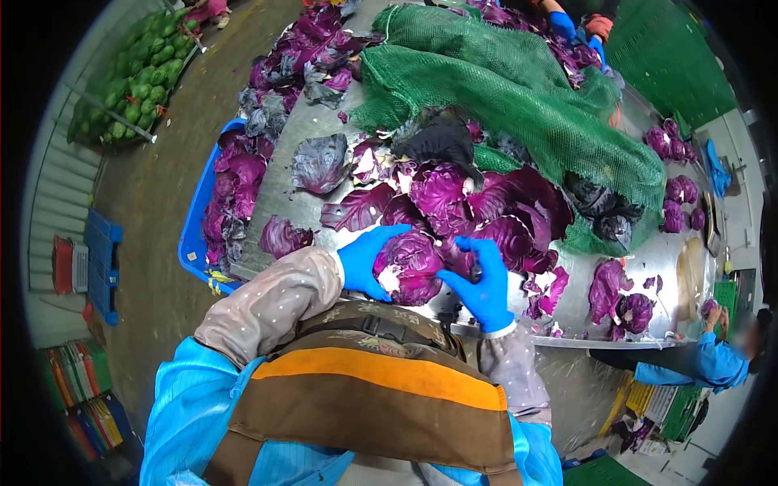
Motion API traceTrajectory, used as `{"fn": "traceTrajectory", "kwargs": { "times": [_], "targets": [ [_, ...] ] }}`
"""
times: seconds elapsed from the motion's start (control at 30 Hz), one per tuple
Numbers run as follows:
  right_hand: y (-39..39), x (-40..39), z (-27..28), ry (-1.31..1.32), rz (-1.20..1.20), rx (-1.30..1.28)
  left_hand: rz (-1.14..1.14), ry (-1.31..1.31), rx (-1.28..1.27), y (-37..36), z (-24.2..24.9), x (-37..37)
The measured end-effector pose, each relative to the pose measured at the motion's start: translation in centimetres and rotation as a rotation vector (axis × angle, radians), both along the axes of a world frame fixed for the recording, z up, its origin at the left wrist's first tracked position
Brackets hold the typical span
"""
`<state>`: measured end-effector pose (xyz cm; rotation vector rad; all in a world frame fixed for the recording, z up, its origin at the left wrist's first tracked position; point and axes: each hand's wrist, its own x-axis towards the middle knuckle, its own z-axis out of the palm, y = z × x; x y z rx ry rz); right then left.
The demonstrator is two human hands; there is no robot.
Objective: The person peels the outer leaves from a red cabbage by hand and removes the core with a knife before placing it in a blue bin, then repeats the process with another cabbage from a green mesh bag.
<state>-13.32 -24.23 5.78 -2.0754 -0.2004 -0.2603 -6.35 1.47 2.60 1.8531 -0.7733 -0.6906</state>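
Note:
At the near edge of the metal table, my left hand [366,261], in a blue glove, is wrapped round the left side of a red cabbage head [410,269]. My right hand [481,283], also gloved in blue, is on the cabbage's right side with thumb and fingers spread apart; its thumb tip is close to the cabbage. Loose purple leaves [510,206] lie just beyond the cabbage. A dark cabbage [321,163] sits farther back on the left.
A green mesh sack [519,105] stretches across the metal table [279,194]. A blue crate [191,235] of leaves stands at the left. Co-workers' gloved hands [562,26] are at the far side, and another person [713,360] is at the right. More cabbages [634,313] lie right.

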Motion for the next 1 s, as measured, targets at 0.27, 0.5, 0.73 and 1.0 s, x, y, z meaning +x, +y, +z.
{"fn": "traceTrajectory", "kwargs": {
  "times": [0.27, 0.5, 0.73, 1.0],
  "targets": [
    [3.9, -0.5, -4.6, 0.247, 0.086, 0.333, 0.035, -0.551, 0.165, 1.3, 5.1, -0.6],
    [5.2, 0.5, -2.4, 0.214, 0.162, 0.226, -0.213, -0.637, 0.293, 1.6, 5.0, 1.1],
    [4.4, 1.2, -4.3, 0.304, 0.152, 0.436, -0.040, -0.465, 0.344, 10.5, 0.6, -5.0],
    [4.0, 3.7, -5.5, 0.396, 0.292, 0.446, 0.187, -0.603, 0.351, 4.1, 7.2, -1.3]
  ]
}}
